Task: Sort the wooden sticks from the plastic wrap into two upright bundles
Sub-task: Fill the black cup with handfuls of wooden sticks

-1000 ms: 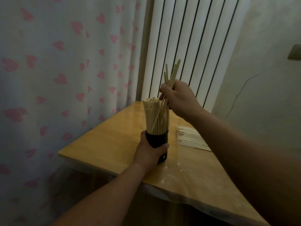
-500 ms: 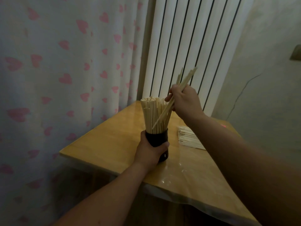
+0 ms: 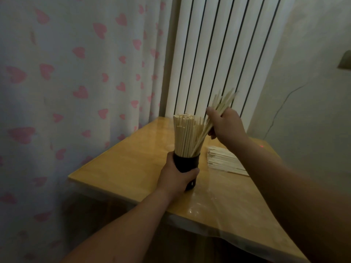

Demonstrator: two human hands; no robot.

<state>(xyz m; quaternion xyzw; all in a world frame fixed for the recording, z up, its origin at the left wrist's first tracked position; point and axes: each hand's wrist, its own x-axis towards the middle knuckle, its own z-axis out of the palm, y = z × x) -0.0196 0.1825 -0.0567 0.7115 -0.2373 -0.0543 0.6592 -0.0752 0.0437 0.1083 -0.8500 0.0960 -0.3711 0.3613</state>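
A black cup [image 3: 187, 164] stands on the wooden table [image 3: 133, 168], packed with an upright bundle of pale wooden sticks [image 3: 185, 135]. My left hand [image 3: 175, 177] is wrapped around the cup's lower part. My right hand [image 3: 226, 126] grips a small bunch of sticks [image 3: 221, 105] that leans to the right, its lower ends still down in the cup. A flat pile of sticks [image 3: 222, 161] lies on the table to the right of the cup, partly hidden behind my right forearm.
The table stands in a corner, its left and near edges close to the cup. A curtain with pink hearts [image 3: 76, 82] hangs to the left, a white ribbed radiator [image 3: 218, 54] behind, and a plain wall [image 3: 307, 92] to the right.
My right hand has swung the gripped bunch of sticks rightwards, tilting it further away from the upright bundle. My left hand has stayed on the cup.
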